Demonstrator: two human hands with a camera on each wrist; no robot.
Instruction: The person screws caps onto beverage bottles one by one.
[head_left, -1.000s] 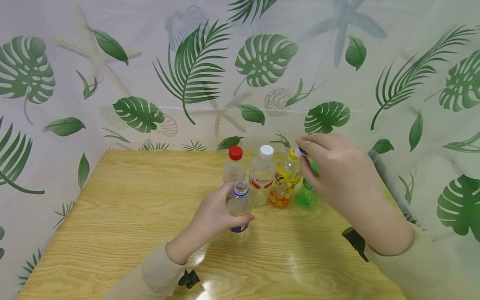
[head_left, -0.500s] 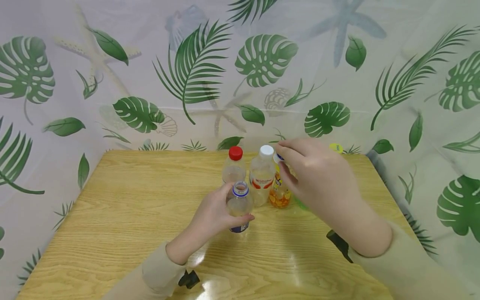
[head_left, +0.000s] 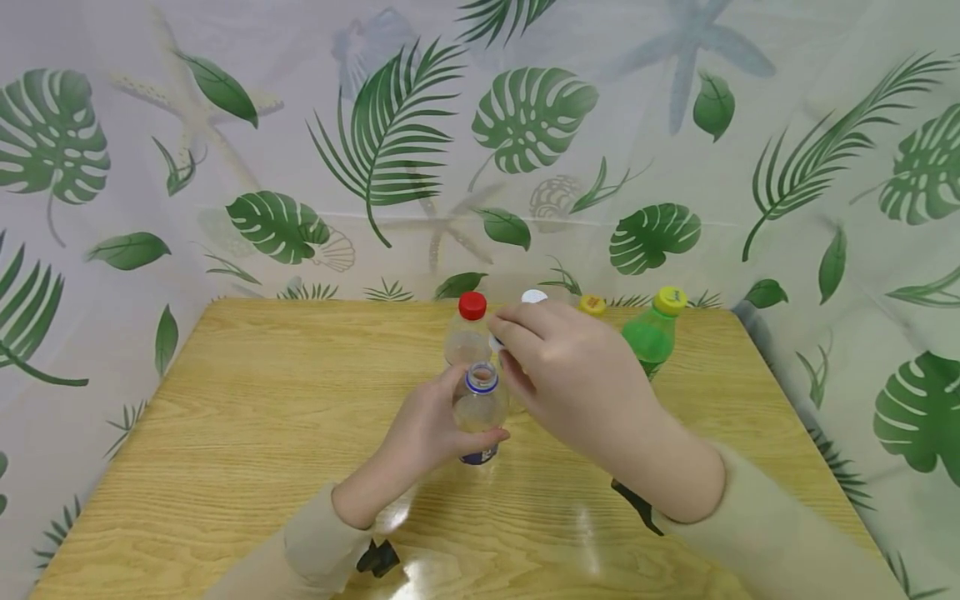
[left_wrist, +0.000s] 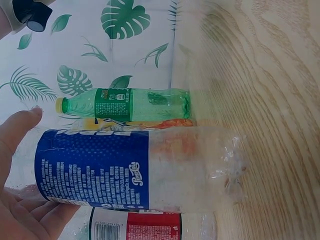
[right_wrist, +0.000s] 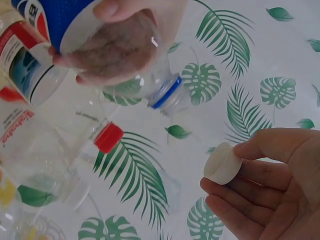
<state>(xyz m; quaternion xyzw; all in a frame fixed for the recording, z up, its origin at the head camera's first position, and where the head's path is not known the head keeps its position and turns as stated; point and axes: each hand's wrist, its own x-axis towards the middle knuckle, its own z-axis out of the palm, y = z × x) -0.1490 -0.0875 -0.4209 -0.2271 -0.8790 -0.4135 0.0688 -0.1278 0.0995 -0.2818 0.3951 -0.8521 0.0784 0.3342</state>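
Observation:
My left hand (head_left: 420,429) grips a clear plastic Pepsi bottle (head_left: 478,408) around its upper part, thumb toward the front. The neck has no cap on it, only a blue ring below the open mouth. A blue label (left_wrist: 95,167) wraps the bottle in the left wrist view, where it stands upright by the wooden table. Between thumb and fingers, my right hand (head_left: 577,367) pinches a white bottle cap (right_wrist: 223,164), its hollow side showing in the right wrist view. Cap and fingertips are just above and right of the bottle mouth, apart from it.
Behind the held bottle stand a red-capped bottle (head_left: 472,306), a white-capped one (head_left: 534,296), a yellow-capped one (head_left: 592,305) and a green bottle (head_left: 651,337), partly hidden by the right hand. A leaf-print sheet (head_left: 420,275) hangs behind the wooden table (head_left: 262,400).
My right hand has moved left with the cap, from over the green bottle to near the held bottle's mouth, uncovering the green bottle. The left hand and its bottle stay put.

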